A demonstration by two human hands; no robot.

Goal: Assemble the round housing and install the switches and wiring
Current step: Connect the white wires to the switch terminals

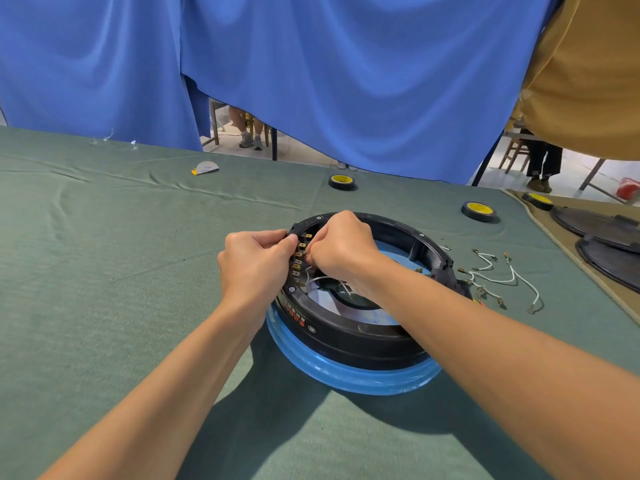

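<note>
Wiring step in hand. Round housing [346,332] sits on blue base [346,375], toward right side of surface [104,271]. Both hands work at switch terminals [298,258] on its left inner rim. Left hand [254,268]: fingers [277,237] curled tight, gripping round housing rim beside terminals, steadying. Right hand [341,247]: fingers [317,252] clenched, seemingly pinching end of white wire [323,278]; tips hidden, can't confirm. Next move, I'd say: push connector squarely onto tab, then fetch from loose wires [498,275] lying just right of housing.
</note>
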